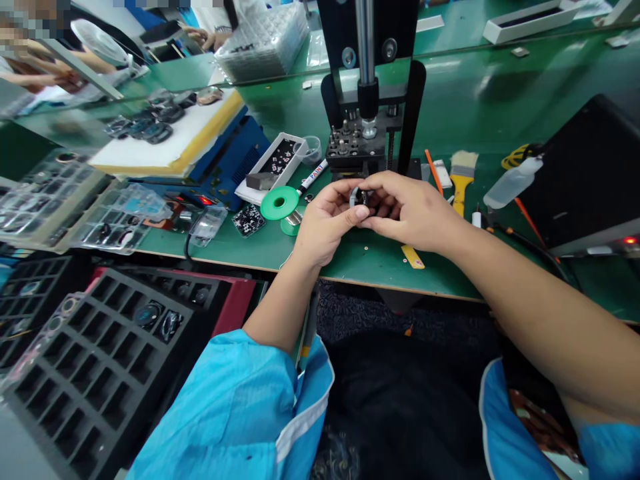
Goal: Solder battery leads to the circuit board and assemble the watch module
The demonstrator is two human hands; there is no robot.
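Note:
Between both hands, just in front of the black press [369,100], is a small dark watch case [358,198] with a lighter grey rim. My left hand [327,223] pinches it from the left, thumb across the near side. From the right, my right hand [410,210] closes its fingers round the other edge. The fingers cover much of the case, so its face is hidden. Just behind the hands stands the press's metal base block [356,143] with several pins. A green solder spool [279,203] lies left of my left hand.
At left, a foam tray [95,333] holds two watch parts, and a blue box [240,157] bears several watch cases [155,120]. A paint marker [313,175] lies behind the spool. On the right are a yellow brush [461,177], a clear bottle [513,183] and a black box [595,173].

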